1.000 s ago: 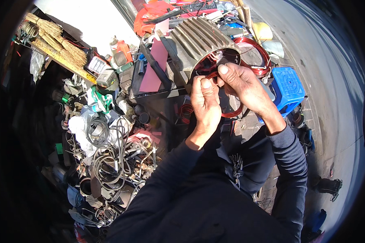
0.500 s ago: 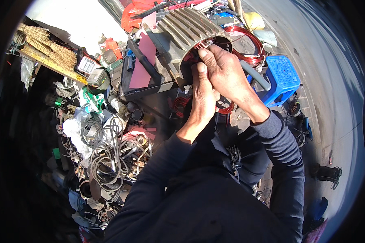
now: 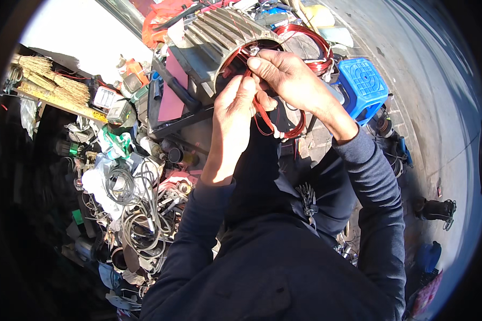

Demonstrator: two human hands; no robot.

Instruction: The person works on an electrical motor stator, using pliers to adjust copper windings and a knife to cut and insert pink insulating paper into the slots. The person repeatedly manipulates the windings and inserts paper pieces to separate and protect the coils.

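A ribbed grey motor housing [image 3: 206,40] lies on its side at the top centre, its round open end facing me. Bundles of red enamelled copper wire [image 3: 261,111] run out of that opening and hang below it, with a white tie near the lower end. My left hand [image 3: 233,115] is closed on the wire bundle just outside the opening. At the rim, my right hand [image 3: 289,77] pinches the wire between thumb and fingers, close to a small white tie. The inside of the housing is mostly hidden by my hands and shadow.
Behind my right hand lies a big coil of red wire [image 3: 321,45], beside a blue plastic stool [image 3: 364,88]. A pink sheet [image 3: 174,85] and a dark handle rest left of the housing. Loose cables [image 3: 139,224] and scrap heap up at left, below straw brooms [image 3: 53,77].
Both hands have drawn back a little from the opening, and more red wire shows between and below them. The whole view has shifted slightly, moving the housing left and up.
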